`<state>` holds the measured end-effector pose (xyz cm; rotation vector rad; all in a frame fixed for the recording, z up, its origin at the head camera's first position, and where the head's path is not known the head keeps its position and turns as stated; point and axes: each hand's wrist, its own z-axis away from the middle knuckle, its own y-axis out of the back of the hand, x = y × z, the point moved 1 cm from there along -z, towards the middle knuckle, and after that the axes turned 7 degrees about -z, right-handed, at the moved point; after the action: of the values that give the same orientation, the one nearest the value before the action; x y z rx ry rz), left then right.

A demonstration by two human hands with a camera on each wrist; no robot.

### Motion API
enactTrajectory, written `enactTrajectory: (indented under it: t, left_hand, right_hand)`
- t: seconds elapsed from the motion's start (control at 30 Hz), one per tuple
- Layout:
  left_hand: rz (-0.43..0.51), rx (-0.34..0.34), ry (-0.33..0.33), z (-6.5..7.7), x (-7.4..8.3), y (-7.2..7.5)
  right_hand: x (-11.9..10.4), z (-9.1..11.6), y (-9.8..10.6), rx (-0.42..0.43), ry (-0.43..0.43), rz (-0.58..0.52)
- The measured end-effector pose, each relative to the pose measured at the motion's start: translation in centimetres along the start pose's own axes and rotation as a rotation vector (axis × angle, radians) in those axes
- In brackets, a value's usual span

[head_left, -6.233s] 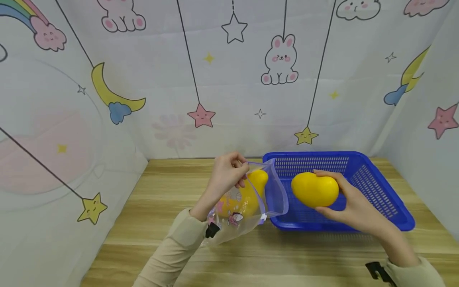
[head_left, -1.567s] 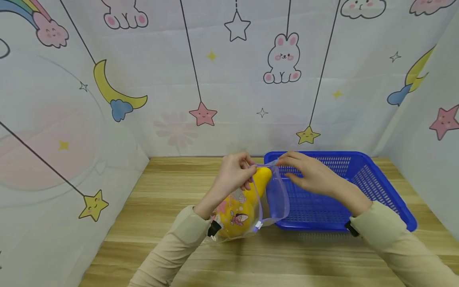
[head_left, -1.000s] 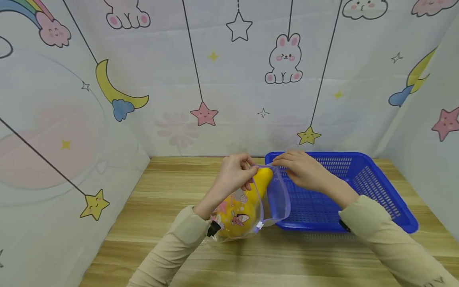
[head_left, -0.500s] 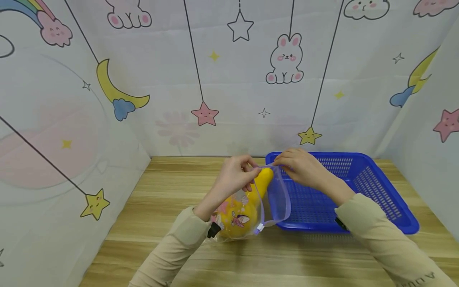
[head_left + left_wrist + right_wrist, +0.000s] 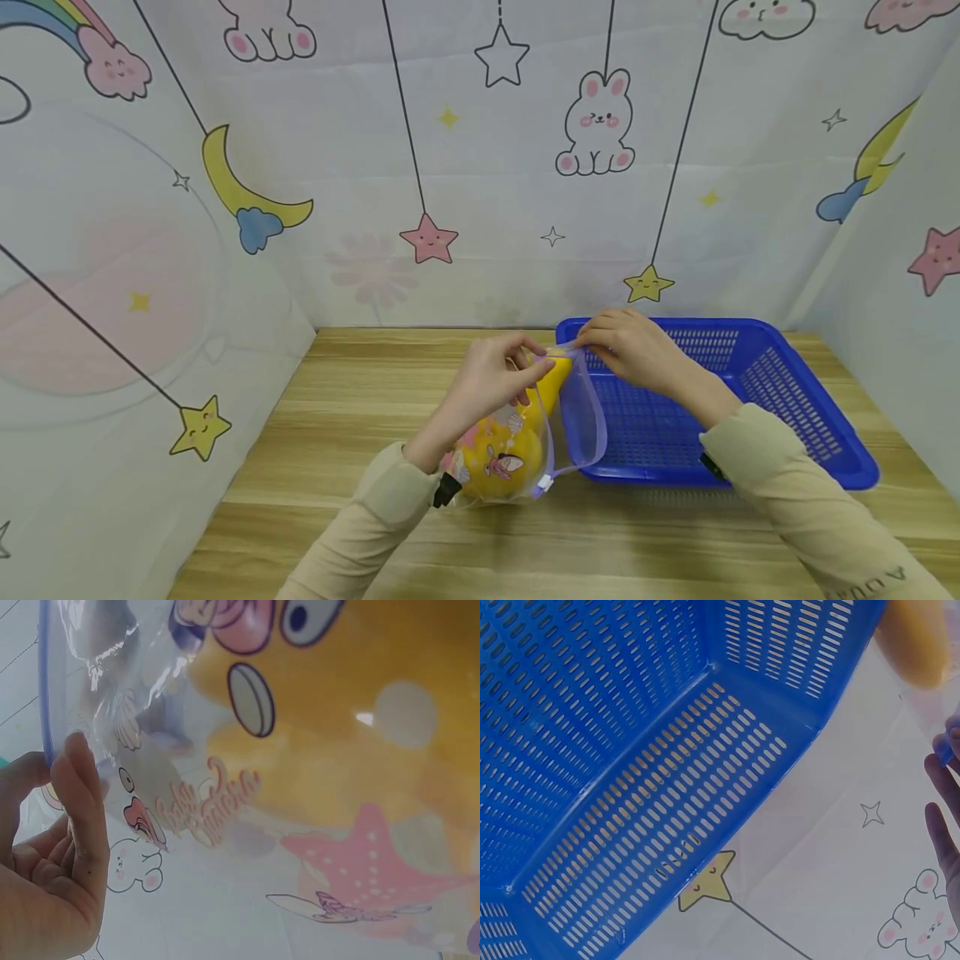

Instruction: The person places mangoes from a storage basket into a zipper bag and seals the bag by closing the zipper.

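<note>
A clear zip bag (image 5: 603,429) with a purple rim and printed sea pictures holds yellow fruit shapes (image 5: 552,387), one with a narrow end that reaches up to the mouth. My left hand (image 5: 487,379) pinches the purple edge of the mouth between thumb and forefinger; in the left wrist view, that hand (image 5: 56,855) has its fingertips on the edge. At the far corner of the mouth, my right hand (image 5: 637,346) pinches the bag; the right wrist view catches only its fingers (image 5: 941,780). A white slider (image 5: 545,482) sits at the near end of the zip.
Right behind the bag, a blue slotted basket (image 5: 783,400) stands on the wooden table (image 5: 360,400), under my right forearm. White cloth (image 5: 487,275) printed with stars and rabbits walls in the back and sides.
Earlier my right hand held a yellow mango shape over the basket; now it pinches the bag's corner and the bag is fuller. Lately my left fingers have slid slightly right along the edge.
</note>
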<state>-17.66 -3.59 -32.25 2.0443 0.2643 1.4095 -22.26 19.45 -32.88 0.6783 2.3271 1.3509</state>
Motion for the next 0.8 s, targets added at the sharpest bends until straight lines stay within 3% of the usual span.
enactTrajectory:
  t: [0.33, 0.5, 0.57, 0.8]
  left_hand:
    - [0.028, 0.033, 0.014, 1.7, -0.2, -0.1]
    - [0.029, 0.085, -0.006, 2.5, -0.4, -0.2]
    - [-0.007, 0.125, -0.04, 2.8, -0.5, -0.3]
    - [-0.159, 0.243, -0.299, 4.4, -1.0, -0.8]
  right_hand:
    - [0.0, 0.0, 0.0, 0.0, -0.016, 0.008]
    - [0.1, 0.0, 0.0, 0.002, -0.02, 0.011]
    - [0.1, 0.0, 0.0, 0.003, -0.021, 0.009]
    - [0.1, 0.0, -0.2, 0.005, -0.035, 0.0]
